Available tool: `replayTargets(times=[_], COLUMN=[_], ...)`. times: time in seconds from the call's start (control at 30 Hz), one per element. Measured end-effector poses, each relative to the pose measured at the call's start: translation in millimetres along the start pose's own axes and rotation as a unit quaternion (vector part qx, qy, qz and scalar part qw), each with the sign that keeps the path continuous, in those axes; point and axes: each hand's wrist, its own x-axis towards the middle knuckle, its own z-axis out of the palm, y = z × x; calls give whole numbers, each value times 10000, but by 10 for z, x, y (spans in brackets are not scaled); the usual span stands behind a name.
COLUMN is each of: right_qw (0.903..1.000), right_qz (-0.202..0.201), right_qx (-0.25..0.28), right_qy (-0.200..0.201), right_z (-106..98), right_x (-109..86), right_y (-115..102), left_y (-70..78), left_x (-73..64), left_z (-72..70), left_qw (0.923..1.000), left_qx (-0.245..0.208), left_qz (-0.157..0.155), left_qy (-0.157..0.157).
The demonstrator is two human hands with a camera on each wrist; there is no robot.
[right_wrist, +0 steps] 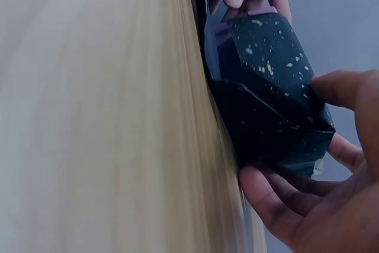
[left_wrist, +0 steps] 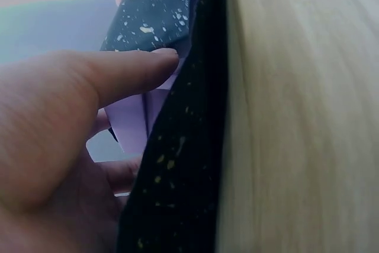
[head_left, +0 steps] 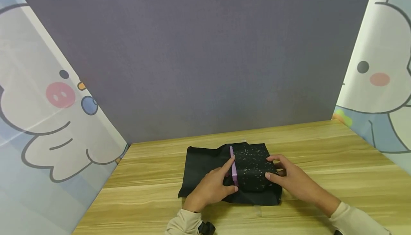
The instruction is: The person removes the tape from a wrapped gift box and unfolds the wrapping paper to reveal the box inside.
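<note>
A purple box [head_left: 234, 167] lies on a sheet of black paper [head_left: 202, 167], its white-flecked side [head_left: 252, 165] folded over the top of the box. My left hand [head_left: 213, 186] holds the box's left end, index finger along the purple strip and thumb at the near corner. In the left wrist view the thumb crosses the purple wall [left_wrist: 127, 119], and other fingers sit behind it. My right hand [head_left: 293, 178] grips the folded paper at the right end. The right wrist view shows its fingers around that paper-covered end [right_wrist: 278, 140], with a crease running across.
The light wooden table [head_left: 144, 178] runs back to a grey upright panel [head_left: 205, 60]. Cartoon-printed sheets [head_left: 35, 120] hang at both sides. Clear tape bits [head_left: 258, 210] show by the paper's near edge. The unfolded part of the paper spreads out to the left.
</note>
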Motion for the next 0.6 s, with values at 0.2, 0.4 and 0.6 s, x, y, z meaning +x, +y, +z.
replayTargets(times=[0.2,0.4,0.6], right_qw=[9998,9997,9999], right_qz=[71,-16,46], right_qx=[95,183,99], right_qy=[-174,-156,-22], right_z=[-59,-71,-76], right_x=[3,8,12], right_y=[34,53,29], left_y=[-5,15,14], left_x=[5,-13,-24], left_z=[21,24,4], left_qw=[9999,9998,9997], left_qx=[137,185,192], left_qz=[-1,40,55], left_qy=[21,79,106])
